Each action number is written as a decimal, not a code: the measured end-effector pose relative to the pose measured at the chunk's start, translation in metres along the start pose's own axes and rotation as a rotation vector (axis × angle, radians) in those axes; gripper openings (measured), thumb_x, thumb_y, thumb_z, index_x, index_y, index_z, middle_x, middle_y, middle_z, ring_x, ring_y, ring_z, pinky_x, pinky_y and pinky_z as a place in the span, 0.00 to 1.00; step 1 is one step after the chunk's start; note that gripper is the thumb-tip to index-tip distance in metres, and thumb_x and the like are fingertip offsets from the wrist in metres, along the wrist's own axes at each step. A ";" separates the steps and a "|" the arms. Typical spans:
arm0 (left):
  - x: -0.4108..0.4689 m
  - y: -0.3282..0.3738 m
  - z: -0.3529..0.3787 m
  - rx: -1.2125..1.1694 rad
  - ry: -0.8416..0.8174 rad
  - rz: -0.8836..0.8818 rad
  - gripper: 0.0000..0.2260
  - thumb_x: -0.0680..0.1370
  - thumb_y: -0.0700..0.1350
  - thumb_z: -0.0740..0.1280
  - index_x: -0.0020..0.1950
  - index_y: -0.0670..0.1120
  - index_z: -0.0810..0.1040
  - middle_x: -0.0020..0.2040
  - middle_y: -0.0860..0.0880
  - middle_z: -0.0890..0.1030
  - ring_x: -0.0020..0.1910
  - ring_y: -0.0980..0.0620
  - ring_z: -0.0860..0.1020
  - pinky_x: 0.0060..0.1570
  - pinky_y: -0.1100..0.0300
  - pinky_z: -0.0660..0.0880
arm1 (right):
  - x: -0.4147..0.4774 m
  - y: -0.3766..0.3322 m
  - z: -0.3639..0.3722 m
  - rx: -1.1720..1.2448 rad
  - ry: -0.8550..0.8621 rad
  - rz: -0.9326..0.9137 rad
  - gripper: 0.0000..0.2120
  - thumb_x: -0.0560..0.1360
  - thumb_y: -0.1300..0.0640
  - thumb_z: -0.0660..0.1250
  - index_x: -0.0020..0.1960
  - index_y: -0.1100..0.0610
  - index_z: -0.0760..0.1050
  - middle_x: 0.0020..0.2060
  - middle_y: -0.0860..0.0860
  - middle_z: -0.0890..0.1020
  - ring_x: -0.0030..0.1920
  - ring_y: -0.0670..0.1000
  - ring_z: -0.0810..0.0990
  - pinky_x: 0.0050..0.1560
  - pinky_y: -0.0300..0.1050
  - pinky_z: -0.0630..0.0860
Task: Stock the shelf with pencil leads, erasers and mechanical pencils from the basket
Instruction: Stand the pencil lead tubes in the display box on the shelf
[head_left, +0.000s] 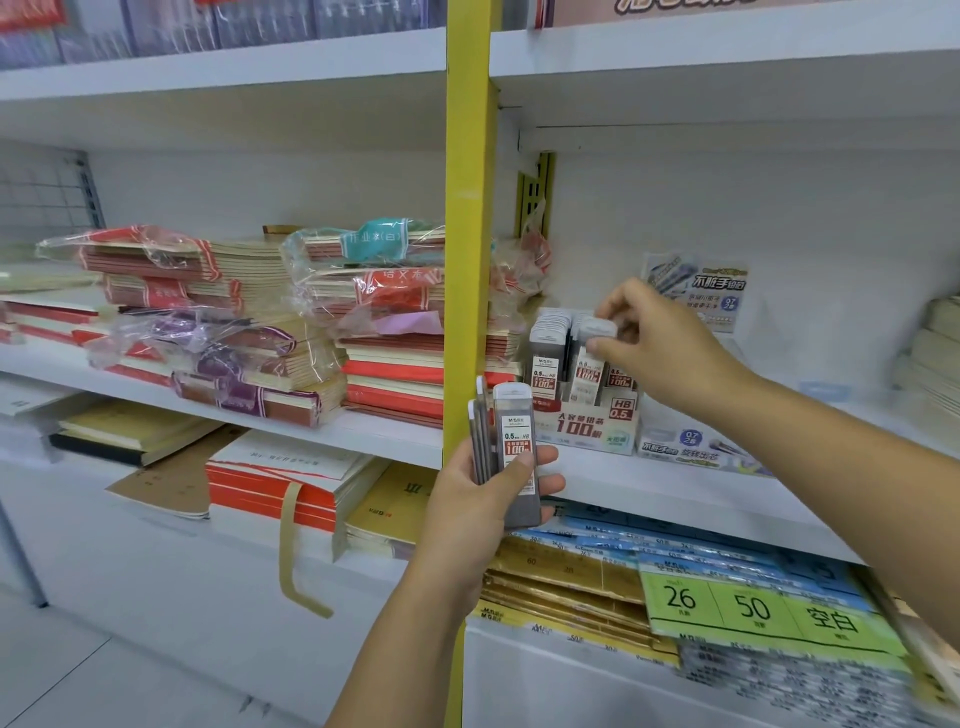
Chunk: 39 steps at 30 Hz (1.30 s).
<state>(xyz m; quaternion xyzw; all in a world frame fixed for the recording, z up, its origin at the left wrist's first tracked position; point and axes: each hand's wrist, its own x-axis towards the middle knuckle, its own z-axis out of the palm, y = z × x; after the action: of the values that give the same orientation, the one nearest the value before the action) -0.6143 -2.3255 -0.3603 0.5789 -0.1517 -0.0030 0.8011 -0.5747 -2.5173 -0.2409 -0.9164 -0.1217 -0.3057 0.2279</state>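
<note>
My left hand (480, 499) grips a small stack of grey pencil lead cases (511, 452) in front of the yellow upright. My right hand (660, 343) pinches the white cap of one pencil lead case (592, 364), which stands in the lead display box (587, 428) on the middle right shelf (675, 493). Several more cases fill the box's back rows. No basket, erasers or mechanical pencils are visible.
A yellow upright (465, 234) divides the shelving. Wrapped notebook stacks (270, 322) fill the left shelf. A low blue-and-white box (691, 449) lies right of the display box, a printed card (701, 291) behind it. Paper packs with green labels (753, 608) lie below.
</note>
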 end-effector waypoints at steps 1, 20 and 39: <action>0.000 0.000 0.000 0.004 -0.004 -0.003 0.11 0.80 0.45 0.67 0.62 0.55 0.75 0.52 0.52 0.86 0.49 0.50 0.86 0.42 0.57 0.82 | 0.000 0.002 0.002 -0.089 0.014 -0.022 0.11 0.72 0.51 0.72 0.51 0.49 0.72 0.44 0.44 0.75 0.50 0.48 0.74 0.43 0.43 0.68; -0.008 0.005 0.007 0.004 -0.148 -0.057 0.13 0.79 0.45 0.68 0.64 0.50 0.75 0.53 0.48 0.86 0.51 0.47 0.85 0.45 0.53 0.83 | -0.068 -0.029 0.015 0.634 -0.182 0.136 0.12 0.74 0.59 0.71 0.54 0.46 0.78 0.33 0.48 0.83 0.35 0.39 0.79 0.38 0.30 0.72; -0.002 0.002 0.000 0.251 0.081 0.001 0.05 0.77 0.54 0.70 0.51 0.59 0.77 0.42 0.56 0.82 0.32 0.60 0.75 0.29 0.69 0.71 | -0.008 0.004 0.004 -0.075 0.020 -0.016 0.11 0.73 0.55 0.71 0.55 0.48 0.75 0.47 0.47 0.77 0.50 0.49 0.75 0.51 0.47 0.75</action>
<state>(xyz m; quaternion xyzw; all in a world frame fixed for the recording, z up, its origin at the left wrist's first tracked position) -0.6161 -2.3242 -0.3593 0.6743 -0.1187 0.0402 0.7278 -0.5778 -2.5194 -0.2499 -0.9202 -0.1152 -0.3210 0.1922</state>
